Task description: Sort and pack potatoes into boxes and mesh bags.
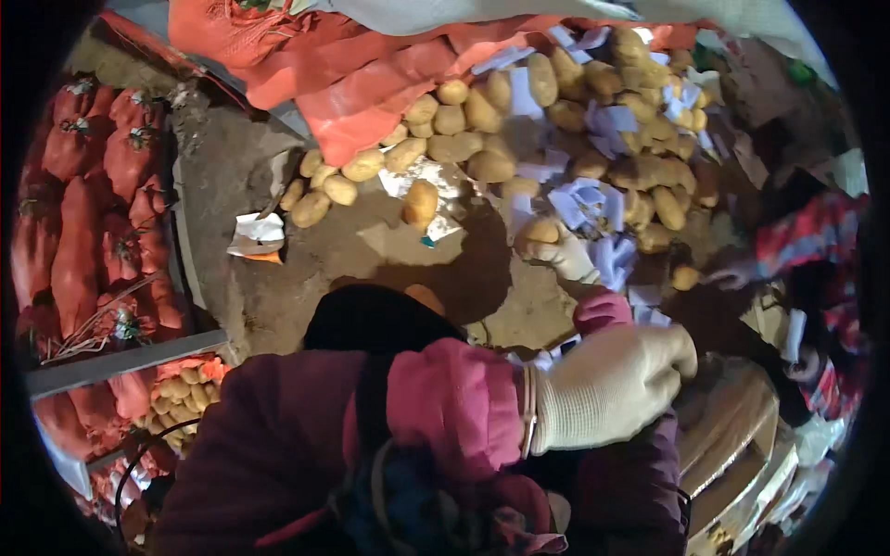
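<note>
My right hand (573,256), in a cream knit glove, grips a potato (541,231) low over the ground beside the potato pile (487,111). Pale lilac paper pieces (587,201) lie close to it and among the potatoes. My left hand (612,389), gloved alike, reaches across my body to the right. Its fingers bend downward, and whatever may be under them is hidden. Just right of that hand stands a cardboard box (730,403) with clear plastic film over it. A lone potato (421,203) rests on a shiny scrap on the ground.
At the right a co-worker in plaid sleeves has a hand (733,274) near a potato (685,278) and a white strip (795,335) at the other. Filled red mesh sacks (80,250) stand left behind a grey bar (125,363). Red sheeting (361,83) borders the pile.
</note>
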The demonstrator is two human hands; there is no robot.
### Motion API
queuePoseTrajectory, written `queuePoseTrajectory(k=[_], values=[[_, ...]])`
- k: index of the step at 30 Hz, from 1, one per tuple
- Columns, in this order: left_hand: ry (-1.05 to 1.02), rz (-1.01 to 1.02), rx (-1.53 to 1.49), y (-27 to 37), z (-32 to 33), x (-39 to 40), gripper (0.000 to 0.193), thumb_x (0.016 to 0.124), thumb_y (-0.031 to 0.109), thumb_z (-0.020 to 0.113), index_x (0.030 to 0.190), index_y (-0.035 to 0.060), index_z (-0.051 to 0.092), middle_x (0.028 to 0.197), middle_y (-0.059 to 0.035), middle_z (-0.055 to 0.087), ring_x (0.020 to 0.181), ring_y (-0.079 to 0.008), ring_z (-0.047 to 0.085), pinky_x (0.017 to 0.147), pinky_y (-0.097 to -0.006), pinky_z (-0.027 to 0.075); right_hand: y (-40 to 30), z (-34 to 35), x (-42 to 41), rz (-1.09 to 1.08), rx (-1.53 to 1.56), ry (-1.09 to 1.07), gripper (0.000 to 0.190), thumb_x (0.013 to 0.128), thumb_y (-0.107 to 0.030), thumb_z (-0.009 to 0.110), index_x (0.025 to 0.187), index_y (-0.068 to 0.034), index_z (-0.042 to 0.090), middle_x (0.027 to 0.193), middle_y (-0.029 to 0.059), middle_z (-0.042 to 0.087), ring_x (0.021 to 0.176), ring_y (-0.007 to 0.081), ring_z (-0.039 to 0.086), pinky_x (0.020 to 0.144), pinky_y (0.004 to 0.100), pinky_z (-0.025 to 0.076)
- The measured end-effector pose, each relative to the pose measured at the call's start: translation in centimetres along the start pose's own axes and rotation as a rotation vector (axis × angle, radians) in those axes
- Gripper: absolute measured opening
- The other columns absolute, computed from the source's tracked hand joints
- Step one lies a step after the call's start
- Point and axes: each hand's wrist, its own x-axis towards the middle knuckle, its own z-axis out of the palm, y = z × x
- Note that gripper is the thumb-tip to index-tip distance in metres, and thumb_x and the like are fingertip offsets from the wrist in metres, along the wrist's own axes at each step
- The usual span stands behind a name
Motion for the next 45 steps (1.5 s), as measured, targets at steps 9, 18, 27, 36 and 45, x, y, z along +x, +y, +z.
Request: queuePoseTrajectory(k=[9,18,27,36,45], values=[[0.561,0.451,0.668,-2.7,-4.5,6.3,0.037,0.082,0.003,0.066,0.117,0.0007,0.055,0.104,-0.0129,0.062,0.101,-0.0213,0.060,0.089,-0.0329,0.048,-21.2,4.5,-20.7,-0.065,0.058,-0.060,0.080,0.069,-0.023,0.082,0.136,0.000,0.043,0.123,0.0132,0.059,0.114,0.0271,0.058,0.100,0.0409,0.044],[0.198,0.223,-0.019,-1.8,-2.8,8.1,0.038,0.084,-0.001,0.063,0.120,-0.0009,0.051,0.106,-0.0071,0.060,0.099,-0.0151,0.058,0.087,-0.0273,0.048,-16.7,2.0,-27.4,-0.472,0.622,0.301,0.061,0.085,-0.020,0.069,0.137,-0.002,0.041,0.132,0.0154,0.052,0.118,0.0292,0.053,0.091,0.0382,0.052],[-0.195,0.509,0.043,-7.5,-1.5,9.0,0.027,0.092,0.007,0.057,0.118,0.0015,0.056,0.108,-0.0083,0.064,0.097,-0.0148,0.061,0.082,-0.0279,0.050,-17.3,4.7,-26.4,-0.602,0.468,0.181,0.052,0.091,-0.024,0.064,0.133,0.000,0.046,0.130,0.0137,0.056,0.115,0.0249,0.059,0.092,0.0352,0.054],[-0.105,0.536,0.133,-11.3,1.2,10.8,0.037,0.094,0.012,0.057,0.129,0.0004,0.051,0.124,-0.0075,0.059,0.111,-0.0173,0.058,0.098,-0.0323,0.046,-16.4,6.9,-24.9,-0.666,0.293,0.244,0.074,0.079,-0.038,0.076,0.134,-0.001,0.045,0.130,0.0119,0.056,0.119,0.0249,0.055,0.103,0.0399,0.042],[0.175,0.107,-0.706,-5.7,2.2,8.4,0.011,0.092,0.011,0.060,0.101,0.0045,0.062,0.092,-0.0014,0.063,0.087,-0.0104,0.058,0.081,-0.0262,0.048,-17.9,6.7,-26.2,-0.537,0.002,0.496,0.069,0.072,-0.037,0.077,0.126,-0.004,0.049,0.107,0.0053,0.060,0.087,0.0087,0.055,0.063,0.0193,0.043]])
